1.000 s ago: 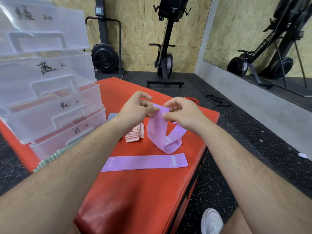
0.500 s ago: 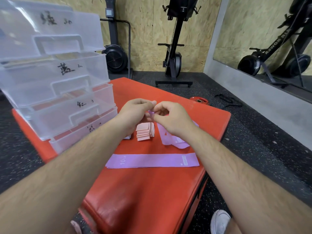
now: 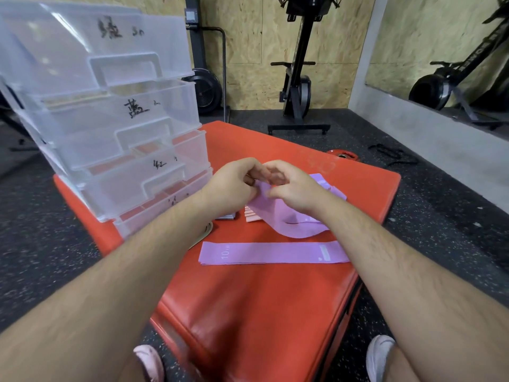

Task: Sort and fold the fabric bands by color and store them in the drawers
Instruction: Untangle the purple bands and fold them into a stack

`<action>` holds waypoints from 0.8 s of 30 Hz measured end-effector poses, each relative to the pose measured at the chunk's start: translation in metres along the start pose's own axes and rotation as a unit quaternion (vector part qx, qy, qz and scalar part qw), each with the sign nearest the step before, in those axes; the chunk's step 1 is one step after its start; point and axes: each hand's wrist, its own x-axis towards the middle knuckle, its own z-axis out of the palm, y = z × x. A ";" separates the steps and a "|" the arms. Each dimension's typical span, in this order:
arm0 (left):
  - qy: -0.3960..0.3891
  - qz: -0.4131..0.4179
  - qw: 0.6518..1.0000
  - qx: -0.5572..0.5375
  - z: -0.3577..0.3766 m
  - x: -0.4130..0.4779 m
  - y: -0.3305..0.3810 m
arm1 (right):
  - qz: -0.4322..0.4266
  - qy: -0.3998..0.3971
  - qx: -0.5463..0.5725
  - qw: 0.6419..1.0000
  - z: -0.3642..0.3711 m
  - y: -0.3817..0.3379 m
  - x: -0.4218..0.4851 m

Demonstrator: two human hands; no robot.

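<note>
— Where are the hands?

— They meet above the middle of the red pad. The left hand and the right hand are side by side with fingers curled, and each pinches the top end of a purple band.

— And the rest of that band?

— It hangs from the fingers and ends in a loose loop lying on the pad, under the right wrist.

— Any other bands?

— A second purple band lies flat and straight across the pad, nearer the person and just clear of the loop. It has "10" printed near its left end. A small stack of folded pink bands sits just left of the loop, partly hidden behind it.

— The drawers?

— Four clear plastic drawers stand stacked at the far left of the pad. Each is pulled out a little further than the one above and has a handwritten label on its front. I cannot tell what is inside them.

— Anything around?

— Two pale shoes show at the bottom edge, and a black exercise machine stands by the wooden wall.
</note>
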 end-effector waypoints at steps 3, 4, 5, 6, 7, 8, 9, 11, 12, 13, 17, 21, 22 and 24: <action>0.010 -0.002 1.000 -0.002 -0.003 -0.002 -0.001 | 0.019 -0.023 -0.021 0.999 -0.002 -0.003 -0.001; 0.020 -0.005 1.000 -0.008 -0.004 -0.002 -0.001 | 0.017 -0.015 -0.027 0.999 -0.002 -0.002 0.000; 0.036 -0.007 0.999 -0.009 -0.004 -0.002 -0.001 | 0.013 -0.003 -0.032 0.999 -0.002 -0.002 0.000; 0.053 -0.009 0.999 -0.006 -0.004 -0.002 -0.001 | 0.007 0.012 -0.034 0.999 -0.002 -0.002 0.000; 0.068 -0.014 0.998 -0.005 -0.004 -0.003 -0.001 | -0.001 0.025 -0.033 0.999 -0.002 -0.002 0.000; 0.078 -0.025 0.997 -0.009 -0.003 -0.003 -0.001 | -0.008 0.038 -0.032 0.999 -0.002 -0.002 0.000; 0.084 -0.040 0.996 -0.011 -0.003 -0.003 -0.002 | -0.016 0.049 -0.031 0.998 -0.002 -0.003 0.000; 0.088 -0.065 0.994 -0.003 -0.003 -0.004 -0.004 | -0.025 0.062 -0.022 0.997 -0.002 -0.005 -0.001; 0.090 -0.068 0.994 -0.001 -0.004 -0.005 -0.004 | -0.026 0.065 -0.017 0.997 -0.003 -0.005 -0.001; 0.096 -0.066 0.993 -0.003 -0.005 -0.005 -0.003 | -0.026 0.065 -0.014 0.997 -0.003 -0.006 -0.001; 0.124 -0.044 0.991 -0.004 -0.007 -0.008 0.006 | -0.026 0.059 0.002 0.998 -0.005 -0.007 -0.004; 0.113 -0.024 0.993 -0.028 -0.009 -0.008 0.011 | -0.038 0.068 0.022 0.997 -0.009 -0.007 -0.004; 0.109 -0.025 0.993 -0.037 -0.009 -0.008 0.012 | -0.043 0.069 0.024 0.996 -0.009 -0.007 -0.004; 0.100 -0.024 0.993 -0.055 -0.007 -0.009 0.015 | -0.056 0.064 0.030 0.996 -0.010 -0.007 -0.005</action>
